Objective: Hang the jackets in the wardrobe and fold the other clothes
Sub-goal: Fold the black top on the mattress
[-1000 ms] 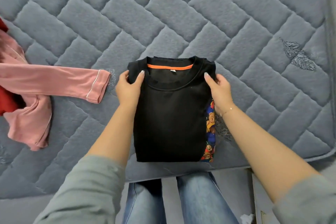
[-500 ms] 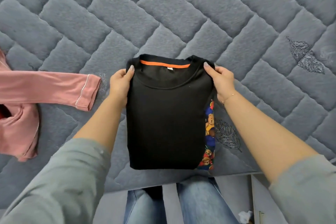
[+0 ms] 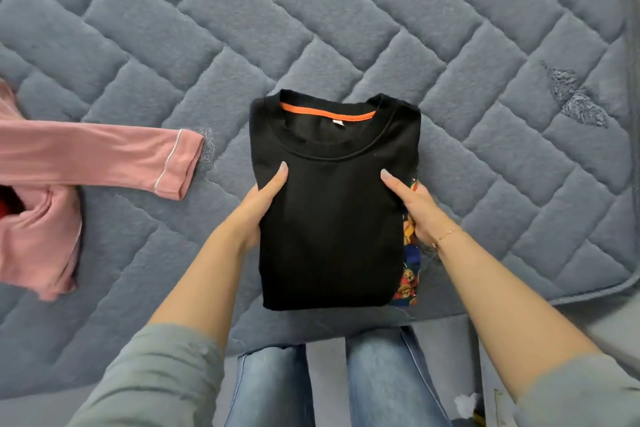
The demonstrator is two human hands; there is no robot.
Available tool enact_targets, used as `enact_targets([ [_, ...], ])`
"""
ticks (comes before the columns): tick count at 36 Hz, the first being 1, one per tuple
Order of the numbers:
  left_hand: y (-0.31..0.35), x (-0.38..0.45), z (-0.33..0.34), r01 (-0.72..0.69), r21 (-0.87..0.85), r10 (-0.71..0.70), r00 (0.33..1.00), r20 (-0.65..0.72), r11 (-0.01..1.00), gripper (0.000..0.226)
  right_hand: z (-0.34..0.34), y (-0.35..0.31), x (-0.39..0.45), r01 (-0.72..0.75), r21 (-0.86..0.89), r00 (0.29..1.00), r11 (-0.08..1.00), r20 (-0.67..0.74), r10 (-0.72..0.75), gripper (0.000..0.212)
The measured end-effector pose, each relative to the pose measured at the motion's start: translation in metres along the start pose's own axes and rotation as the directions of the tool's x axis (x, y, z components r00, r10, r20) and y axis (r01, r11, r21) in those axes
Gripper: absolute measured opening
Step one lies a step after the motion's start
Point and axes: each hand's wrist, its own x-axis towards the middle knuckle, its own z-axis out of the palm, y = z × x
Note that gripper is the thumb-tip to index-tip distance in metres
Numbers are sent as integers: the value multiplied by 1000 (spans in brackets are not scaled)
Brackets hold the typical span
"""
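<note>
Head view: my left hand (image 3: 263, 204) and right hand (image 3: 417, 208) clasp the side edges of the folded black sweatshirt (image 3: 329, 218), thumbs on top, over the near edge of the grey quilted mattress (image 3: 381, 28). Orange neck tape inside collar; bear print peeks out right. Pink top (image 3: 69, 163) lies far left.

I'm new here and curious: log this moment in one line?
stage: folding | black sweatshirt: folded, on bed | left hand, right hand: grip its sides

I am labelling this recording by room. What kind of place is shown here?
Probably a bedroom: a quilted grey mattress fills the view, a folded black sweatshirt lies on it, and a pink garment lies beside it.
</note>
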Motion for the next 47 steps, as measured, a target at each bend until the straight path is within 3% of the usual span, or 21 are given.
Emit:
enact_targets([
  [4,-8,-10,5,-39,-58,39,999,-1,998,77,0,-3,-5,41,-86,999,995,15,-40,92],
  [10,-51,-68,39,-220,-312,179,972,-153,924,64,-9,-24,-40,197,-208,980,958,84,-183,81],
  [15,-102,-146,78,-363,-496,219,920,-325,789,64,-5,-50,-105,278,-406,949,870,256,-184,48],
  [17,-121,-182,90,-422,-550,237,896,-376,721,58,1,-57,-135,309,-472,931,826,330,-160,52],
  [20,-150,-239,100,-536,-563,291,834,-469,629,40,19,-64,-182,337,-539,897,771,432,-90,65],
  [26,-226,-341,106,-735,-447,314,643,-698,510,58,78,-44,-278,451,-633,819,629,573,-10,75],
  [31,-305,-419,118,-843,-401,178,484,-857,359,59,128,2,-368,530,-694,706,488,680,200,72],
  [34,-360,-465,127,-882,-389,44,414,-909,265,66,151,42,-425,604,-694,601,392,720,348,69],
  [39,-478,-547,145,-905,-423,-158,412,-897,45,85,167,127,-525,725,-611,333,319,716,613,69],
  [43,-564,-614,176,-952,-279,-305,304,-903,-124,74,164,200,-597,815,-524,154,247,607,780,74],
  [47,-625,-668,209,-976,-130,-466,199,-862,-176,55,154,283,-668,883,-419,62,213,554,830,74],
])
